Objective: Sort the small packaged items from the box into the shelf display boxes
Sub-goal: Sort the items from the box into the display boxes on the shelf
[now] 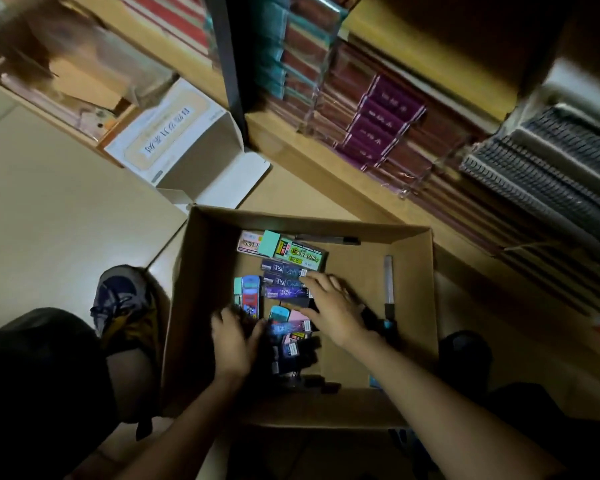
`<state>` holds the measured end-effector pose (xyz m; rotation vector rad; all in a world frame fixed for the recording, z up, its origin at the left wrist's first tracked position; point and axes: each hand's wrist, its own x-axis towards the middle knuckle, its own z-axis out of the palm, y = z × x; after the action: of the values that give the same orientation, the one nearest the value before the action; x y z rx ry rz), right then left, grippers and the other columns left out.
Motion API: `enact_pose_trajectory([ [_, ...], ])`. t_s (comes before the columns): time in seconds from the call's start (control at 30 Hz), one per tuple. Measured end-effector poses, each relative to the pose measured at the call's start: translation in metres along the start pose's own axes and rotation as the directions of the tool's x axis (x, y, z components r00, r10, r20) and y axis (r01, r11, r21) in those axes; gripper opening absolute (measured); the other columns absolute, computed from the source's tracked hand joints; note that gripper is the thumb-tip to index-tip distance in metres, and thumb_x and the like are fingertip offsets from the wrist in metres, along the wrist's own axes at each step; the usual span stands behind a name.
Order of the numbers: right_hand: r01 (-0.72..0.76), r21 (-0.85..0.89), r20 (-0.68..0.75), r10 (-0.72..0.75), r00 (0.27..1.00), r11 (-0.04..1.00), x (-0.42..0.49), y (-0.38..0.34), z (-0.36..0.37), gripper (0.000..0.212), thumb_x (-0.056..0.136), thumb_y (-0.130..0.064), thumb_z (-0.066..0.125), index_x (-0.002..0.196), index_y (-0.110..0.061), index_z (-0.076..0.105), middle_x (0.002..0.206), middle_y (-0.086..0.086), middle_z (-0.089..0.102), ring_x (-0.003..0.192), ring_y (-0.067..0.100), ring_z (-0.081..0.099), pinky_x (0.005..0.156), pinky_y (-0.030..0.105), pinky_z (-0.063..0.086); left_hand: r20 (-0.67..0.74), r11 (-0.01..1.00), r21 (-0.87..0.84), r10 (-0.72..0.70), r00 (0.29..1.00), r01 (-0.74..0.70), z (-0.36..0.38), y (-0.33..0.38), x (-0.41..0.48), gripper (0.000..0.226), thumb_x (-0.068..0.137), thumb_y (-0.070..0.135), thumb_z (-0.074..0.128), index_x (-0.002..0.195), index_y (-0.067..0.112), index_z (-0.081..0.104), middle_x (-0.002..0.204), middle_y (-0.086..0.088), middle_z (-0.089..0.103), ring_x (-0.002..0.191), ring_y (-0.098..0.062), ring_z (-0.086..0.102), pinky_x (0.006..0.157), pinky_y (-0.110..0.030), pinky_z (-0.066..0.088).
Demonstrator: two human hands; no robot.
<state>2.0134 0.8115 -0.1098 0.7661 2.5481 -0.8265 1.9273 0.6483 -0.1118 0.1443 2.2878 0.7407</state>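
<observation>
An open cardboard box [413, 271] stands on the floor below me and holds several small packaged items. Dark purple packs [284, 282] lie in a row near its middle, with green-and-white packs [291, 252] behind them. My right hand [333, 306] lies flat over the purple and pink packs, fingers spread. My left hand [232, 337] reaches in from the left with fingers curled among dark packs [291, 355]; whether it grips one is unclear. A red-and-blue pack [250, 296] lies just beyond it.
Wooden shelves [326, 161] hold clear display boxes of purple packs [378, 123] and spiral notebooks [541, 168]. An open white carton [174, 140] stands on the floor at the left. A long pen-like pack [388, 285] lies at the box's right. My shoe [118, 296] rests beside the box.
</observation>
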Motion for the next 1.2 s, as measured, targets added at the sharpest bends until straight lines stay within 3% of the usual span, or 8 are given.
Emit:
enact_pose_trajectory([
  [0.13, -0.018, -0.13, -0.022, 0.015, 1.0, 0.991, 0.015, -0.009, 0.009, 0.082, 0.085, -0.04, 0.063, 0.148, -0.013, 0.018, 0.146, 0.004, 0.024, 0.133, 0.025, 0.026, 0.111, 0.036, 0.025, -0.087, 0.99, -0.053, -0.135, 0.987, 0.13, 0.007, 0.013, 0.008, 0.067, 0.075, 0.03, 0.077, 0.124, 0.002, 0.041, 0.125, -0.02, 0.047, 0.116, -0.035, 0.048, 0.097, -0.046, 0.045],
  [0.3, -0.057, -0.175, -0.061, 0.047, 0.997, 0.983, 0.026, -0.012, 0.011, 0.079, 0.083, -0.045, 0.064, 0.145, -0.018, 0.023, 0.132, 0.007, 0.034, 0.121, 0.026, 0.037, 0.104, 0.036, 0.031, -0.125, 0.977, -0.009, -0.211, 0.97, 0.211, 0.008, 0.018, 0.019, 0.059, 0.078, 0.028, 0.075, 0.117, -0.002, 0.043, 0.12, -0.023, 0.052, 0.111, -0.037, 0.052, 0.093, -0.045, 0.045],
  [0.5, -0.052, -0.223, 0.027, 0.059, 0.998, 0.973, 0.03, -0.014, 0.011, 0.072, 0.084, -0.047, 0.062, 0.137, -0.009, 0.031, 0.135, 0.011, 0.039, 0.126, 0.027, 0.036, 0.106, 0.037, 0.029, -0.175, 0.985, 0.026, -0.163, 0.971, 0.17, 0.015, 0.023, 0.012, 0.057, 0.08, 0.018, 0.072, 0.12, -0.004, 0.037, 0.121, -0.024, 0.051, 0.113, -0.036, 0.052, 0.095, -0.043, 0.046],
  [0.63, -0.068, -0.189, 0.072, 0.083, 0.994, 0.98, 0.035, -0.015, 0.007, 0.071, 0.081, -0.045, 0.066, 0.132, -0.006, 0.035, 0.13, 0.012, 0.04, 0.121, 0.027, 0.039, 0.105, 0.035, 0.03, -0.107, 0.989, -0.024, -0.149, 0.983, 0.147, 0.013, 0.023, 0.014, 0.047, 0.082, 0.016, 0.069, 0.117, 0.003, 0.04, 0.12, -0.017, 0.055, 0.107, -0.031, 0.057, 0.088, -0.042, 0.049],
  [0.77, -0.071, -0.19, 0.089, 0.09, 0.992, 0.979, 0.035, -0.016, 0.007, 0.072, 0.081, -0.042, 0.067, 0.133, -0.005, 0.034, 0.131, 0.013, 0.041, 0.121, 0.028, 0.038, 0.105, 0.035, 0.031, -0.049, 0.994, 0.071, -0.082, 0.995, 0.085, 0.007, 0.022, 0.018, 0.04, 0.086, 0.021, 0.065, 0.12, 0.005, 0.051, 0.122, -0.013, 0.051, 0.106, -0.03, 0.057, 0.086, -0.039, 0.047],
  [0.93, -0.135, -0.055, 0.131, 0.141, 0.981, 0.989, 0.035, -0.02, 0.005, 0.064, 0.08, -0.032, 0.071, 0.129, -0.007, 0.039, 0.13, 0.013, 0.051, 0.121, 0.031, 0.042, 0.1, 0.039, 0.036, 0.017, 0.918, -0.376, -0.129, 0.992, 0.126, 0.003, 0.02, 0.017, 0.026, 0.089, 0.012, 0.061, 0.113, 0.014, 0.05, 0.106, -0.001, 0.06, 0.102, -0.02, 0.06, 0.083, -0.03, 0.05],
  [1.1, -0.086, -0.067, 0.086, 0.092, 0.992, 0.994, 0.031, -0.023, 0.004, 0.039, 0.088, -0.025, 0.062, 0.119, -0.005, 0.051, 0.123, 0.011, 0.048, 0.11, 0.028, 0.05, 0.09, 0.035, 0.042, 0.074, 0.838, -0.529, -0.11, 0.991, 0.133, -0.005, 0.017, 0.019, 0.026, 0.089, 0.008, 0.059, 0.112, 0.018, 0.05, 0.11, -0.006, 0.063, 0.104, -0.023, 0.061, 0.09, -0.043, 0.051],
  [1.2, -0.103, 0.023, 0.094, 0.1, 0.991, 0.994, 0.027, -0.024, 0.001, 0.036, 0.091, -0.025, 0.059, 0.118, -0.004, 0.05, 0.123, 0.013, 0.05, 0.111, 0.027, 0.05, 0.09, 0.034, 0.041, 0.158, 0.784, -0.595, -0.102, 0.982, 0.177, -0.01, 0.017, 0.021, 0.023, 0.089, 0.007, 0.059, 0.11, 0.014, 0.054, 0.093, 0.001, 0.067, 0.083, -0.013, 0.068, 0.067, -0.027, 0.055],
])
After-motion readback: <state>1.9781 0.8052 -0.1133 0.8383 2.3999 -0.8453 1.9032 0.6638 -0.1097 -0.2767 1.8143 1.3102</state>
